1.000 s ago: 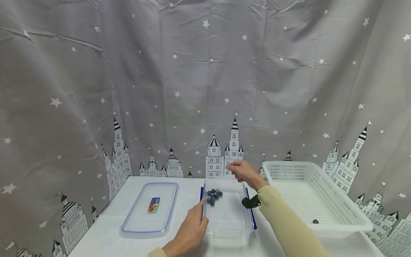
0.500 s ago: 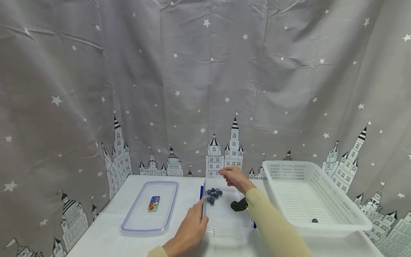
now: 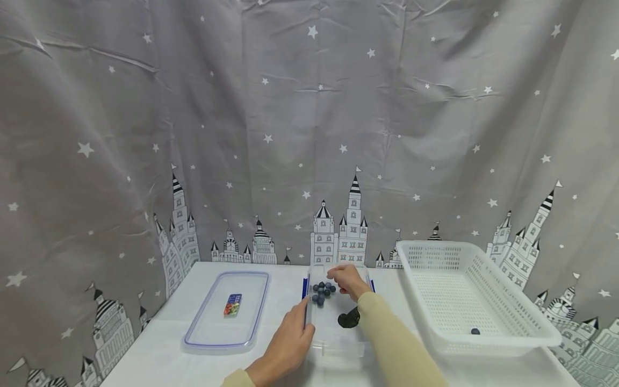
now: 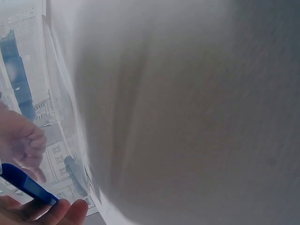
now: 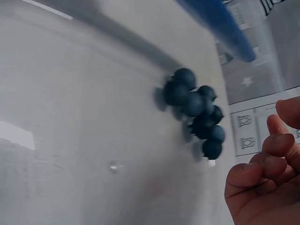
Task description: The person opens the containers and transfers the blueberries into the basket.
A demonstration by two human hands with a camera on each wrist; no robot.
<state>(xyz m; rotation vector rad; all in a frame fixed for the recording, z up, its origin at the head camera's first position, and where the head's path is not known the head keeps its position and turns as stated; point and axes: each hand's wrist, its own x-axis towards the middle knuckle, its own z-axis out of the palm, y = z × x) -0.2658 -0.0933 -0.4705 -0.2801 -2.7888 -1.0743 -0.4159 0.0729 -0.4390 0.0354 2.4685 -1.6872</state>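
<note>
A clear plastic food container [image 3: 333, 336] with blue side latches sits on the table. Several blueberries [image 3: 321, 299] lie bunched in its far left part. My left hand [image 3: 288, 338] holds the container's left side, its fingers around the blue latch [image 4: 26, 180]. My right hand [image 3: 349, 279], a dark band at its wrist, is over the container's far half, just right of the berries. In the right wrist view, the right hand's fingers [image 5: 269, 168] are curled, the thumb close to the index finger; I cannot tell whether anything is between them.
The container's clear lid [image 3: 226, 338] with a purple-blue seal lies on the table at left, a colourful label [image 3: 232, 305] on it. At right stands a white perforated basket [image 3: 503, 342] with one blueberry [image 3: 475, 331] inside. A grey curtain [image 3: 271, 134] with castles and stars hangs behind.
My right hand has moved left and down, from above the container's far right to close beside the berries. The left hand stays on the container's side.
</note>
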